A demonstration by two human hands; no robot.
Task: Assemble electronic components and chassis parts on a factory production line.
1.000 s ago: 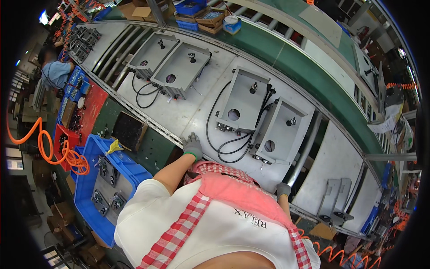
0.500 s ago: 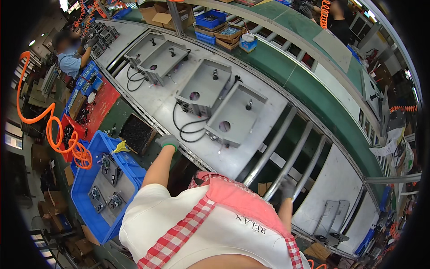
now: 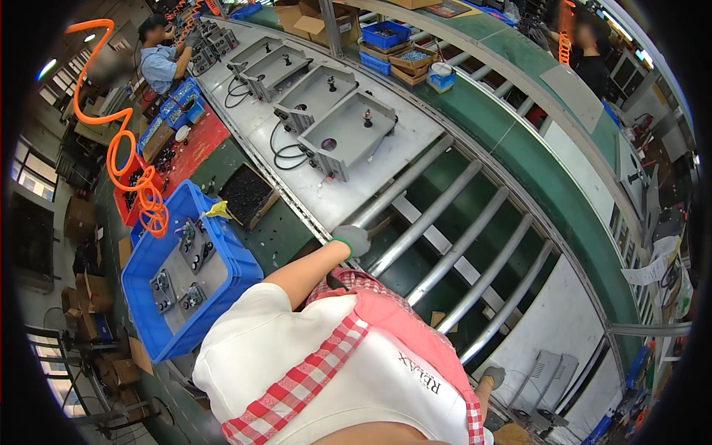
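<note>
My left hand (image 3: 352, 240), in a grey glove with a green cuff, is at the near end of a pale board (image 3: 380, 165) on the roller conveyor. Its fingers are bunched and partly hidden, so a grip on the board's edge cannot be confirmed. Several open grey metal housings (image 3: 348, 133) stand on that board, with black knobs inside and black cables (image 3: 288, 152) looping out. My right hand (image 3: 495, 374), also gloved, hangs low beside a second pale board (image 3: 530, 319), close to upright grey metal panels (image 3: 545, 382). Its fingers are too small to read.
Bare metal rollers (image 3: 463, 245) span between the two boards. On my left stand a blue crate (image 3: 245, 252) with small assemblies, a black parts tray (image 3: 248, 194) and a coiled orange hose (image 3: 122, 167). A co-worker (image 3: 159, 63) handles housings at the far left.
The board with housings has slid away from me toward the far left, baring more rollers. My left hand has shifted right onto the conveyor edge; my right hand has moved down toward the near board.
</note>
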